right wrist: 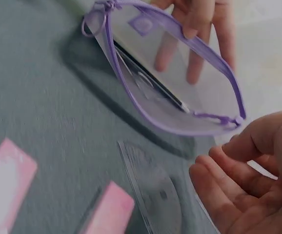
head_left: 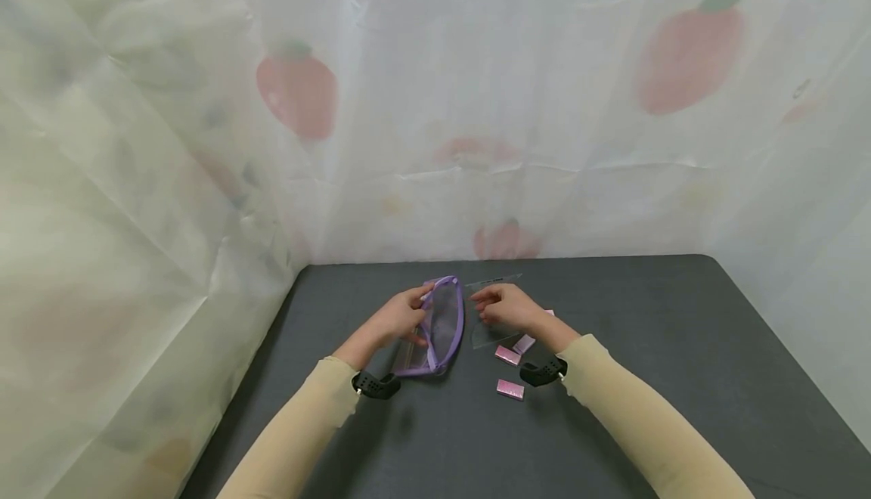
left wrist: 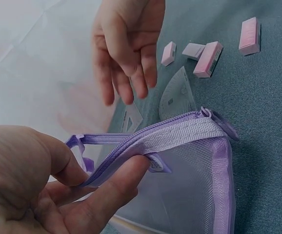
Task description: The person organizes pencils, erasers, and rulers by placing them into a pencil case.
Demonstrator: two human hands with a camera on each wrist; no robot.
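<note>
We are holding a purple mesh pouch (head_left: pixel 442 325) upright on the dark tabletop (head_left: pixel 646 333), our left hand (head_left: pixel 398 317) pinching its zipper edge to keep the mouth open. Our right hand (head_left: pixel 503 306) is hovering just beside it with fingers relaxed and spread, holding nothing — over clear plastic rulers (left wrist: pixel 177 92). Pink erasers (head_left: pixel 510 388) are lying nearby. We seem to be filling the pouch; next probably calls for picking up a ruler. What is already inside is hard to make out.
</note>
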